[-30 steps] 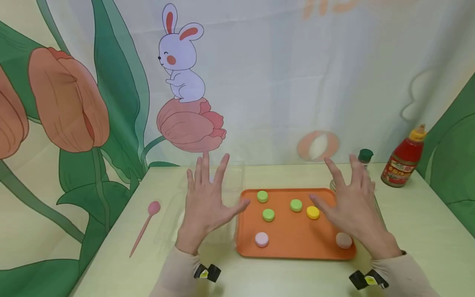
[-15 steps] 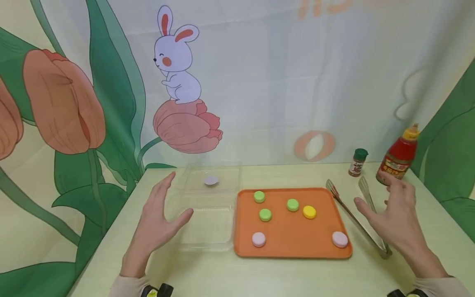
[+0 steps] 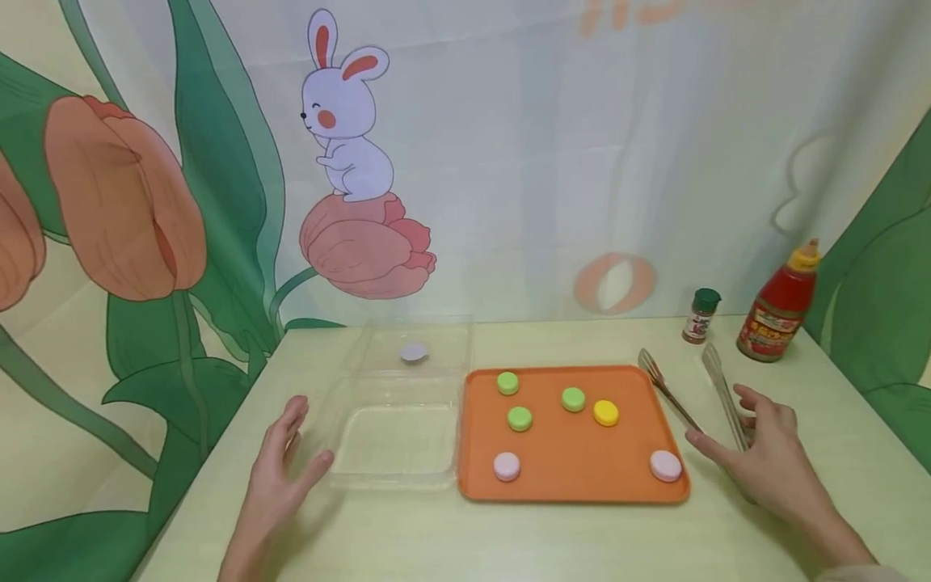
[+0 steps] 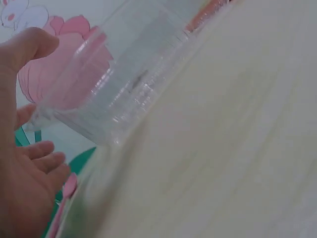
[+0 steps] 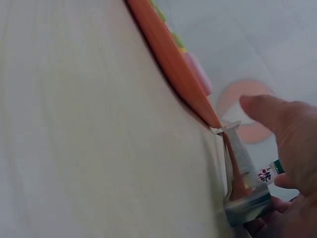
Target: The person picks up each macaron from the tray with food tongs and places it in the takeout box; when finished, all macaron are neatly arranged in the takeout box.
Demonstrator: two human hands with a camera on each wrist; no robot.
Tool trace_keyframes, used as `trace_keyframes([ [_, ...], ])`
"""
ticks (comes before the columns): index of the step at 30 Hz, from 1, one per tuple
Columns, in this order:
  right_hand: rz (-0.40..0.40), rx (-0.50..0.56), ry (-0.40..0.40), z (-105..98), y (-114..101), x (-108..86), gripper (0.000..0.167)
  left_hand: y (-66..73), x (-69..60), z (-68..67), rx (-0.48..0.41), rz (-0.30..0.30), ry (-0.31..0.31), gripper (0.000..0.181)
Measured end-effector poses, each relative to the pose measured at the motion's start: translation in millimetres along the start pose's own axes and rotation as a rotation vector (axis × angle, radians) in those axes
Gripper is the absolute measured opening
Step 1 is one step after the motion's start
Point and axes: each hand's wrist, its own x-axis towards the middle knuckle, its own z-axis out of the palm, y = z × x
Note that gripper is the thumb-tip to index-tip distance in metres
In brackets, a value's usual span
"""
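Note:
My left hand [image 3: 275, 477], fingers loosely bent and thumb apart, is beside the left end of a clear plastic container [image 3: 396, 482]. The left wrist view shows the container [image 4: 133, 84] near the thumb, with nothing held. My right hand [image 3: 774, 461] is at metal tongs [image 3: 718, 380], whose arms point away, spread apart. In the right wrist view the thumb stands off the tongs [image 5: 247, 206] while the other fingers lie beyond them; no grip shows. Between the hands lies an orange tray [image 3: 567, 493] bearing green macarons [image 3: 573, 399], a yellow one [image 3: 606, 413] and pink ones [image 3: 665, 466].
The container's raised clear lid [image 3: 444, 335] stands behind it with a whitish oval piece [image 3: 414, 352]. A green-capped shaker [image 3: 701, 317] and a red sauce bottle [image 3: 778, 311] stand at the back right. A pink spoon [image 4: 70, 186] lies left of my left hand. A printed curtain [image 3: 502, 162] hangs behind.
Both hands have moved apart from above the tray and lowered, the left to the container's left side, the right to the tongs. The objects on the table stay in place.

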Motion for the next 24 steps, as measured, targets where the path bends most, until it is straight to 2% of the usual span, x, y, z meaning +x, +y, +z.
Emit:
trace_keyframes([
  [2, 0.008, -0.031, -0.022, 2.9, 2.3, 0.6, 0.124, -5.1, -2.3, 0.6, -0.004, -0.045, -0.047, 0.089],
  [4, -0.003, -0.054, -0.036, 5.3, 4.7, 1.1, 0.125, -8.4, -4.2, 0.4, 0.003, -0.062, -0.083, 0.089],
  [8, 0.020, -0.082, -0.061, 7.5, 7.7, 2.7, 0.124, -12.2, -5.2, 0.6, 0.009, -0.019, -0.109, 0.084],
  [11, 0.053, -0.102, -0.085, 5.5, 8.7, 5.2, 0.119, -14.3, -5.1, 2.4, 0.026, 0.014, -0.101, 0.078],
  [13, 0.043, -0.115, -0.090, 2.8, 10.1, 6.8, 0.115, -15.4, -5.0, 4.1, 0.030, 0.018, -0.095, 0.076],
  [16, -0.011, -0.119, -0.064, -0.5, 11.4, 6.7, 0.104, -17.0, -5.0, 6.4, 0.028, 0.020, -0.085, 0.076],
  [20, -0.074, -0.097, 0.013, -3.8, 11.0, 3.1, 0.087, -18.4, -4.4, 8.4, 0.014, 0.023, -0.080, 0.077],
  [24, -0.100, -0.053, 0.046, -9.3, 8.0, 0.0, 0.084, -19.1, -3.3, 9.8, 0.018, 0.026, -0.082, 0.077],
])
